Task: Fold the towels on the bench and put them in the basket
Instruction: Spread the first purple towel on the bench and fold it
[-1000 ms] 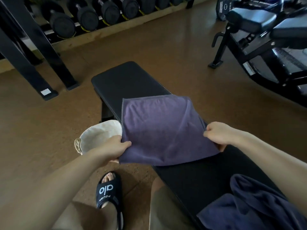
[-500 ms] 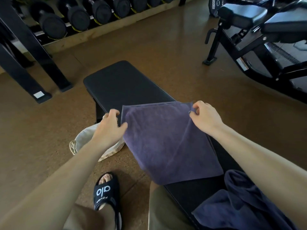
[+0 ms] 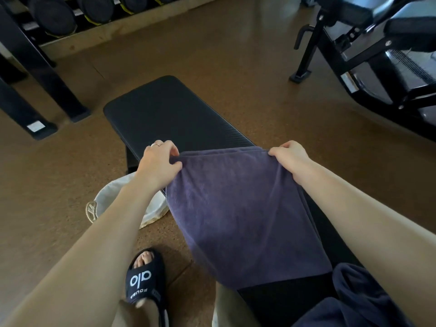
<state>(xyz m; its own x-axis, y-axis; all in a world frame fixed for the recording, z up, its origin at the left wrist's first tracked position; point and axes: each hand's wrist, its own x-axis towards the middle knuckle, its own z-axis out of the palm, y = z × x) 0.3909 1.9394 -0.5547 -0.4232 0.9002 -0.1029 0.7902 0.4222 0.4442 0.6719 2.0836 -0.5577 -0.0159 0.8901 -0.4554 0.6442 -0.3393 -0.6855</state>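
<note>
Bare forearms; thin ring (image 3: 155, 144) on left grip (image 3: 158, 165); black slide sandal (image 3: 145, 283), white "alo" lettering; khaki shorts (image 3: 232, 308)

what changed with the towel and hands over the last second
Both hands, left hand and right hand, carried the near edge of the purple towel forward over itself to its far edge, making a fold. Both kept their pinch. The bench, basket and crumpled dark towel stayed put.

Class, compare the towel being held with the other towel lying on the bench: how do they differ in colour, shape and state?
The held towel is greyish purple; the other towel is darker navy. The held towel is spread flat, pinched at its far corners by the left hand and right hand; the other towel lies crumpled and untouched. Both rest on the bench.
</note>
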